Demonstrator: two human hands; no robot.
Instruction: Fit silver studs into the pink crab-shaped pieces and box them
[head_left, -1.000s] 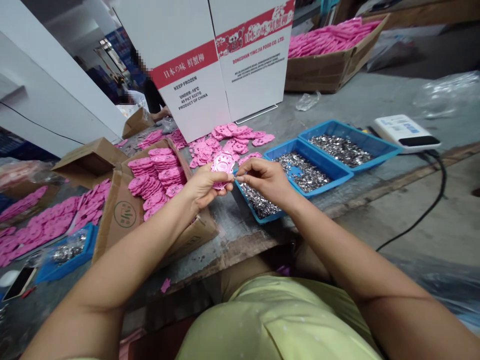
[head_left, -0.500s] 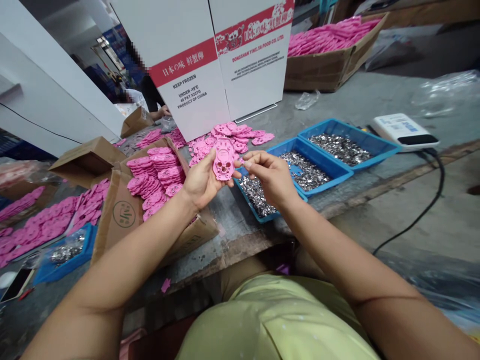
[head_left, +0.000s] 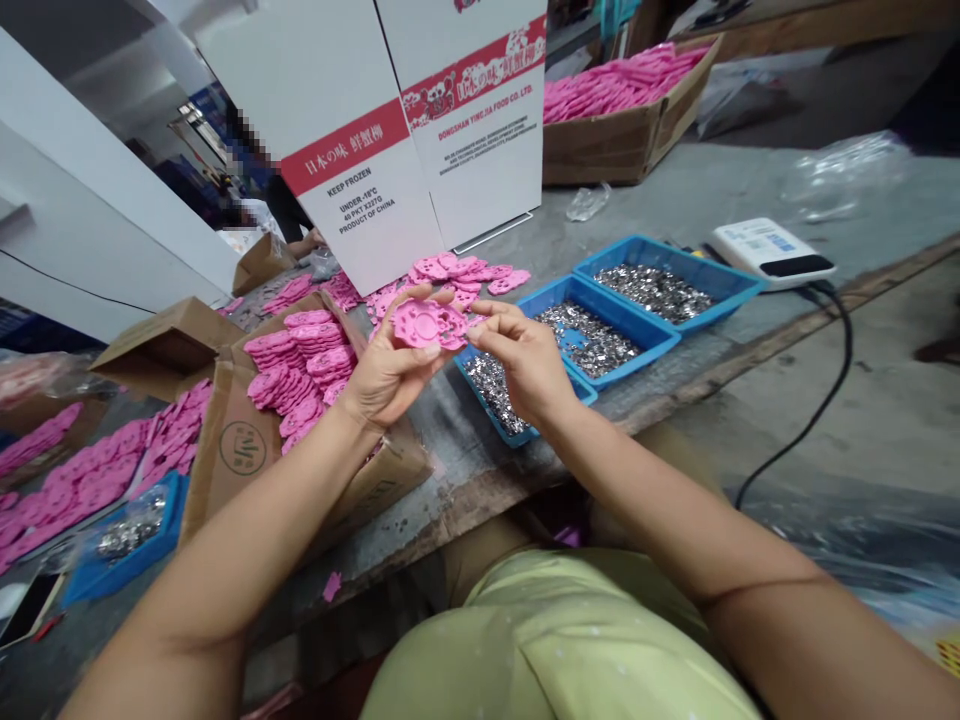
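A flat pink plastic piece (head_left: pixel 421 324) with a round recess and several small holes is gripped by its edges in my left hand (head_left: pixel 381 382). It lies sideways, its patterned face toward me. My right hand (head_left: pixel 526 362) is pinched at the right end of the piece; what its fingertips hold is too small to make out. Below that hand is a blue tray (head_left: pixel 517 437) of small shiny metal parts, partly covered by it. Behind the pink piece, a pile of similar pink pieces (head_left: pixel 469 272) lies on the table.
An open cardboard box (head_left: pixel 225 440) of stacked pink pieces stands left. Two more blue trays (head_left: pixel 670 343) (head_left: pixel 752 290) of metal parts sit right, beside a white scale-like device (head_left: pixel 772 250) with a black cable. A tall white carton (head_left: pixel 480 190) stands behind. Another person's hand (head_left: pixel 306 243) shows far left.
The pink piece has turned from upright to sideways in my left hand. My right fingertips have stayed near its right side. The view has shifted slightly.
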